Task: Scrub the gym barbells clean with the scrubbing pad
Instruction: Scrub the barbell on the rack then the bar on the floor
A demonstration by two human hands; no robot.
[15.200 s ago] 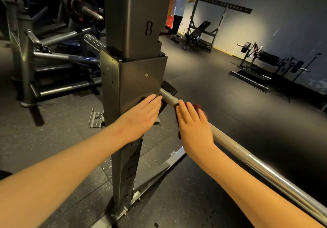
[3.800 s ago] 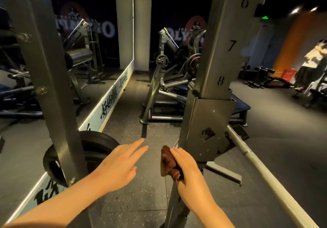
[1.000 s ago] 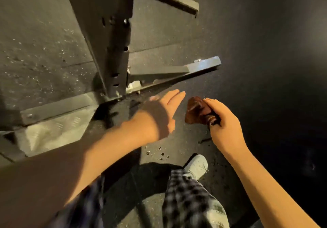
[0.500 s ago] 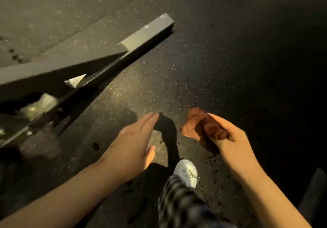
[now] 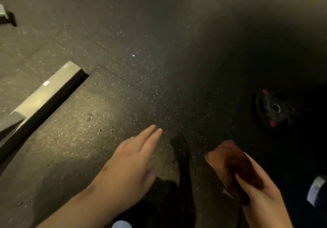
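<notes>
1 scrubbing pad (image 5: pixel 230 164), right hand (image 5: pixel 261 197) gripping it

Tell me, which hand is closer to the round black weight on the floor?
Right. The right hand, gripping the scrubbing pad, is just below the weight plate in the picture; the left hand hangs farther off to the plate's left.
</notes>
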